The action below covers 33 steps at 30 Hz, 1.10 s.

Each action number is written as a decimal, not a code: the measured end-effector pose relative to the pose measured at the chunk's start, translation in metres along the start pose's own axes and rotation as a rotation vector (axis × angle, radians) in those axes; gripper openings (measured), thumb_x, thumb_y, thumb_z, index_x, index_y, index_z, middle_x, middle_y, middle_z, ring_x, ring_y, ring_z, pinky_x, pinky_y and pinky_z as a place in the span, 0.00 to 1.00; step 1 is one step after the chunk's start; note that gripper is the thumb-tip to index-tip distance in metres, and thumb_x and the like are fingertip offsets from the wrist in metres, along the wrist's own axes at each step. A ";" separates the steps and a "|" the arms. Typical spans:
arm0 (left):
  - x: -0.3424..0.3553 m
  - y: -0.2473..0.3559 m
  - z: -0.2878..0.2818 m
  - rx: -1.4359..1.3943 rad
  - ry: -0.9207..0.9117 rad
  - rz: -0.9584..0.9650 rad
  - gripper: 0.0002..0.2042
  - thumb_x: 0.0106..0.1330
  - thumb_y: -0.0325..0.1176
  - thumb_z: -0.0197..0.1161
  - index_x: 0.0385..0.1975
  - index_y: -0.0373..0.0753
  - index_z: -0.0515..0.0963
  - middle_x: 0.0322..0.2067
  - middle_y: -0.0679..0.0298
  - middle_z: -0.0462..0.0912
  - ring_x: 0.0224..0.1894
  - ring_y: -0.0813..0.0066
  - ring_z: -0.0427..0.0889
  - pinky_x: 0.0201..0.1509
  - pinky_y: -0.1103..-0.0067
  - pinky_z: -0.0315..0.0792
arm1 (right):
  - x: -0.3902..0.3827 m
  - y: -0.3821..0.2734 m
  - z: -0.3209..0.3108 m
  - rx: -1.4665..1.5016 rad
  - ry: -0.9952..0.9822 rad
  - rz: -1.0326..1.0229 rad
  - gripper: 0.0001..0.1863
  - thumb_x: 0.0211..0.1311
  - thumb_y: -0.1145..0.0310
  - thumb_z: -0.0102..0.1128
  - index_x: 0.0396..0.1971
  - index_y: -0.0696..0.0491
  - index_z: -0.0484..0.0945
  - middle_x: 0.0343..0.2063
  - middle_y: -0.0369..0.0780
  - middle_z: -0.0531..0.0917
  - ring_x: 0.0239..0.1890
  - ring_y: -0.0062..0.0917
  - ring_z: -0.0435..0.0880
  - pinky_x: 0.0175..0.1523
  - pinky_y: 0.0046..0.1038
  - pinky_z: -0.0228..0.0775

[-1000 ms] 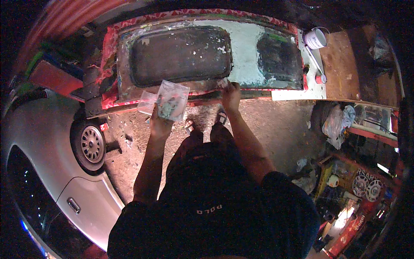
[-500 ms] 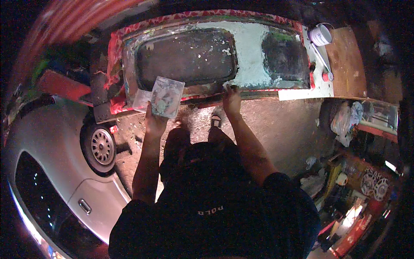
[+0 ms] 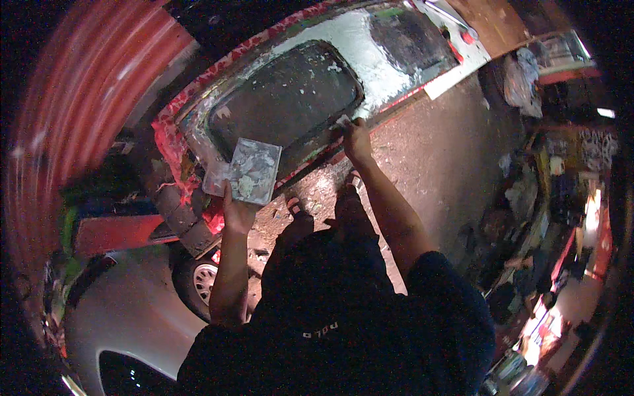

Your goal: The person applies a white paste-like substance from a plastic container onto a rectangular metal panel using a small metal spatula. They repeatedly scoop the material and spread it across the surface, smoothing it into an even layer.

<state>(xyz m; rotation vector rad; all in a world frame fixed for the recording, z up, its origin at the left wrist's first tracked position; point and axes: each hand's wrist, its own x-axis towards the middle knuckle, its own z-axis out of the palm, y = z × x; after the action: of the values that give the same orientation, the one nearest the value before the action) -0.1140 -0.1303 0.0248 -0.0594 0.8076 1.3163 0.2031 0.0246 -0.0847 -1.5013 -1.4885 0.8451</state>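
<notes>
My left hand [image 3: 239, 212] grips a clear plastic case [image 3: 255, 170], its lid hinged open, with pale paste smeared inside. My right hand [image 3: 358, 142] is closed on a small pale spreader [image 3: 343, 121] at the near edge of a long panel [image 3: 191, 132], beside the lower end of a white filler band [image 3: 370, 82]. The panel has two dark recessed areas, the larger [image 3: 277, 96] nearer my left side and the smaller [image 3: 406, 39] farther right. Red patterned material [image 3: 173, 155] shows round its border.
A silver car [image 3: 132, 297] with a wheel [image 3: 201, 287] stands at lower left, below a red board [image 3: 115, 234]. Red corrugated sheeting [image 3: 92, 86] rises at upper left. A plastic bag [image 3: 522, 79] and cluttered shelving [image 3: 588, 158] line the right; a brown board [image 3: 489, 20] lies beyond the panel.
The view has swung, so the panel now runs diagonally up to the right and more red sheeting shows at left. Both hands keep their holds; my left hand sits lower in the picture.
</notes>
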 end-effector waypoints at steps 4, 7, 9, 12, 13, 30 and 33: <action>-0.003 0.003 0.012 0.086 0.026 0.014 0.30 0.69 0.53 0.46 0.65 0.41 0.57 0.64 0.57 0.62 0.65 0.57 0.62 0.67 0.60 0.58 | -0.006 -0.006 0.001 -0.341 0.037 -0.106 0.09 0.56 0.76 0.52 0.34 0.57 0.81 0.28 0.47 0.79 0.35 0.37 0.79 0.40 0.33 0.71; 0.001 0.005 0.018 0.069 0.055 -0.011 0.29 0.69 0.53 0.46 0.64 0.40 0.58 0.63 0.57 0.63 0.64 0.57 0.63 0.66 0.61 0.59 | 0.001 -0.009 -0.027 -0.073 0.158 0.252 0.11 0.55 0.77 0.56 0.39 0.59 0.79 0.33 0.47 0.81 0.34 0.31 0.81 0.40 0.30 0.72; 0.011 0.003 0.006 0.054 0.013 -0.031 0.29 0.69 0.53 0.46 0.64 0.41 0.58 0.63 0.58 0.64 0.64 0.57 0.63 0.65 0.60 0.60 | 0.008 0.017 -0.035 -0.326 0.356 -0.091 0.12 0.57 0.74 0.55 0.40 0.63 0.76 0.33 0.46 0.81 0.35 0.31 0.82 0.40 0.30 0.73; 0.022 0.002 0.000 0.087 -0.050 -0.109 0.29 0.68 0.54 0.49 0.63 0.43 0.60 0.62 0.63 0.65 0.63 0.62 0.65 0.66 0.61 0.58 | 0.026 0.053 -0.039 -0.303 0.292 0.029 0.12 0.58 0.72 0.53 0.41 0.59 0.78 0.33 0.48 0.80 0.36 0.40 0.80 0.40 0.35 0.73; 0.025 0.002 0.001 0.089 -0.042 -0.110 0.29 0.68 0.53 0.49 0.63 0.43 0.60 0.62 0.63 0.65 0.62 0.62 0.65 0.65 0.61 0.58 | 0.028 0.053 -0.037 -0.257 0.261 0.053 0.12 0.57 0.73 0.52 0.40 0.58 0.78 0.34 0.49 0.80 0.36 0.43 0.80 0.40 0.37 0.73; 0.032 -0.012 0.035 0.134 0.011 -0.063 0.29 0.69 0.53 0.48 0.63 0.42 0.59 0.62 0.62 0.65 0.63 0.62 0.65 0.65 0.63 0.59 | 0.000 -0.008 -0.001 -0.322 -0.161 -0.009 0.14 0.56 0.71 0.50 0.40 0.55 0.81 0.36 0.51 0.79 0.39 0.46 0.78 0.44 0.38 0.72; 0.034 -0.014 0.037 0.090 0.052 -0.107 0.29 0.68 0.53 0.49 0.63 0.42 0.59 0.62 0.62 0.64 0.64 0.62 0.64 0.66 0.62 0.58 | 0.000 -0.024 -0.024 -0.235 -0.036 0.039 0.14 0.53 0.76 0.50 0.38 0.56 0.81 0.35 0.51 0.79 0.38 0.46 0.79 0.43 0.38 0.72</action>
<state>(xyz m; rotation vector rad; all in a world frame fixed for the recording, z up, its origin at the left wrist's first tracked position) -0.0828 -0.0890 0.0278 -0.0652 0.8954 1.1803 0.2148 0.0210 -0.0533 -1.6978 -1.6355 0.7434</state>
